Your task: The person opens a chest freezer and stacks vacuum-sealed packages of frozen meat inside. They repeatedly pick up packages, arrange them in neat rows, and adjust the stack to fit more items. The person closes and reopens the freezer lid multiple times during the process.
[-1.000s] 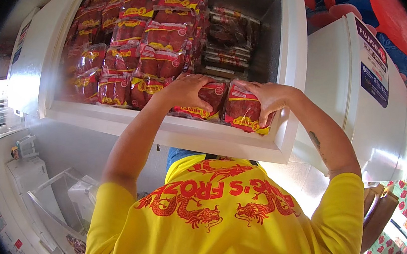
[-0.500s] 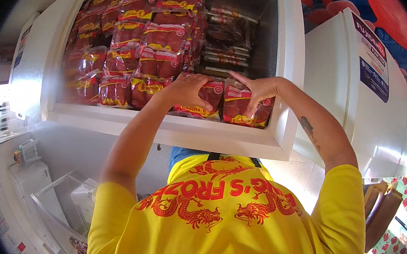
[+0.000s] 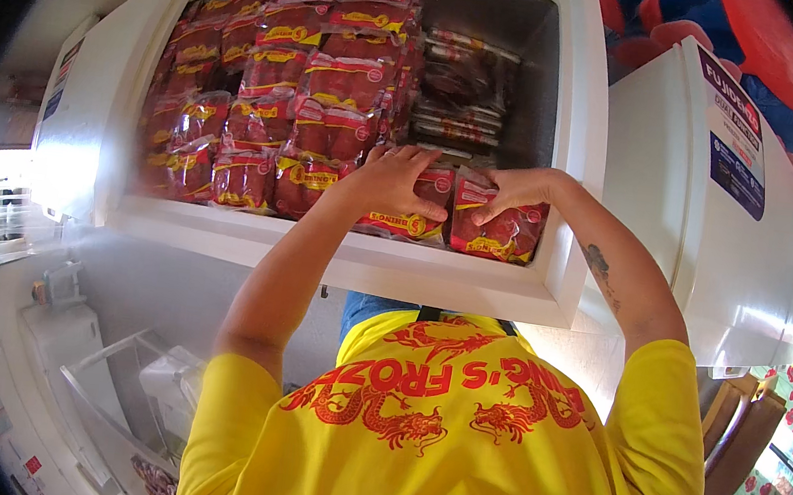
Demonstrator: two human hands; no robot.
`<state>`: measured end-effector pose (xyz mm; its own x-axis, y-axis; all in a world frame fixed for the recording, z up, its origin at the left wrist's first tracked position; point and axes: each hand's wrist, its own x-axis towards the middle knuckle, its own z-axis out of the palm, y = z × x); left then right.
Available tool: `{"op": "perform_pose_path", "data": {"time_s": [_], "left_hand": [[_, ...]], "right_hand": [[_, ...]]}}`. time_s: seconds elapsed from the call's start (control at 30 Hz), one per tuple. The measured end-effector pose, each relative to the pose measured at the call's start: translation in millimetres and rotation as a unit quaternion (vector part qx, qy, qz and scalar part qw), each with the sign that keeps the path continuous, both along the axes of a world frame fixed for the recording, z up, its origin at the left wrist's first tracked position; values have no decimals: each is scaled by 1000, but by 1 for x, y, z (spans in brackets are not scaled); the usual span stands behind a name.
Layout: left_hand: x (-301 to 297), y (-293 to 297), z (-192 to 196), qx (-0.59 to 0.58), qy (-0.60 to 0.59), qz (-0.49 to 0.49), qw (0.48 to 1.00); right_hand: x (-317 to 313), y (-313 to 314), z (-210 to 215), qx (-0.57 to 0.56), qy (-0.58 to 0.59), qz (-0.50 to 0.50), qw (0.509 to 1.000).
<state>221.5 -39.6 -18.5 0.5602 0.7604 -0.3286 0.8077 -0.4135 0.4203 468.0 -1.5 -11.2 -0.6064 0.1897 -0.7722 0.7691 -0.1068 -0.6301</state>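
Observation:
A white chest freezer (image 3: pixel 356 261) stands open before me, with stacked clear plastic packs of dark red meat (image 3: pixel 338 78) labelled in red and yellow. My left hand (image 3: pixel 397 185) lies palm down over a meat pack (image 3: pixel 399 225) in the front row, its fingers and thumb spread. Beside it, my right hand (image 3: pixel 517 193) rests on the top of the front-right meat pack (image 3: pixel 498 235). The right thumb points down across that pack's face, apart from the fingers. Neither hand is closed round a pack. Part of each touched pack is hidden by the hand.
Behind my hands, a lower stack of flat packs (image 3: pixel 459 108) sits against the freezer's right inner wall (image 3: pixel 535 87). A second white freezer (image 3: pixel 657 145) stands to the right. Clear and white plastic bins (image 3: pixel 124 368) are at lower left, and brown wooden furniture (image 3: pixel 743 424) is at lower right.
The view has shifted slightly, so the freezer appears farther right and lower. Both hands stay over the same front packs; the right thumb and fingers have drawn a little closer together.

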Motion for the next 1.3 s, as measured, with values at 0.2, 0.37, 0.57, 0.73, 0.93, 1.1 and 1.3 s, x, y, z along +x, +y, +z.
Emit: {"op": "perform_pose_path", "data": {"time_s": [0.2, 0.37, 0.57, 0.73, 0.93, 1.1, 1.3], "left_hand": [[-11, 3, 23, -39, -65, 58, 995], [-24, -5, 39, 1, -88, 69, 994], [-38, -10, 44, 12, -84, 97, 992], [-47, -14, 54, 18, -97, 130, 987], [-46, -17, 42, -2, -125, 117, 985], [-32, -10, 33, -17, -173, 81, 981], [9, 29, -17, -76, -83, 42, 993]], "right_hand": [[-11, 22, 5, 47, -9, 54, 997], [-22, 20, 14, 26, -17, 13, 999], [-11, 40, -55, 118, 39, -20, 992], [-29, 29, -41, 40, 64, 63, 995], [-38, 6, -22, 96, 66, 70, 991], [-30, 8, -35, 65, 109, 31, 991], [-36, 18, -10, -25, 31, 13, 999]]}}
